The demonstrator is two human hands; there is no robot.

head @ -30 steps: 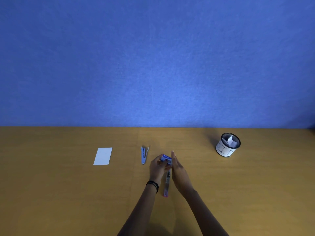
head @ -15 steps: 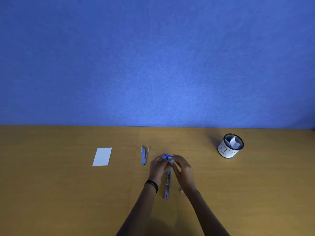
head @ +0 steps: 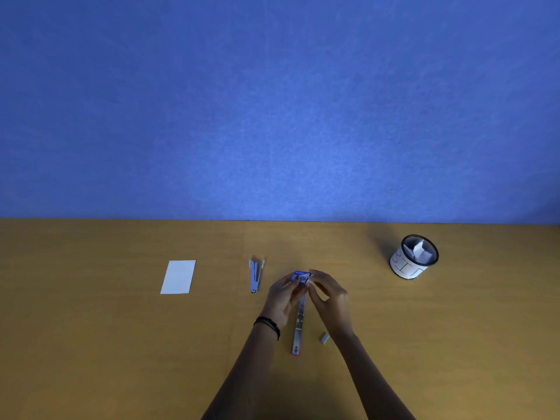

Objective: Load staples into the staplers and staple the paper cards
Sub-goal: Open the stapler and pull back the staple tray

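Behind the table's far edge rises a blue wall [head: 272, 101] with a felt-like weave. The table [head: 91, 359] is smooth, tan and wood-grained.

Two bare forearms reach in from the near edge to the table's middle. The left hand [head: 283, 298], with a dark band [head: 268, 324] on its wrist, curls its fingers round a small blue box [head: 301, 276] held just above the table. The right hand [head: 328, 298] meets the box's right end with bent fingertips and appears to pinch it; what the box holds cannot be seen.

Toward the far right corner stands a round cup [head: 413, 257] of black mesh, wrapped in a white label with handwritten strokes; crumpled white paper [head: 419, 249] sits inside it. Left of centre lies a flat white rectangular card [head: 178, 277].

Between the hands, running toward the near edge, a slim metal stapler [head: 298, 325] lies folded out flat, with a pink tip at its near end. A second stapler [head: 256, 275], pale blue-grey, lies between the card and the hands, its arms spread in a narrow V. Just beside the right wrist rests a short grey staple strip [head: 325, 338].
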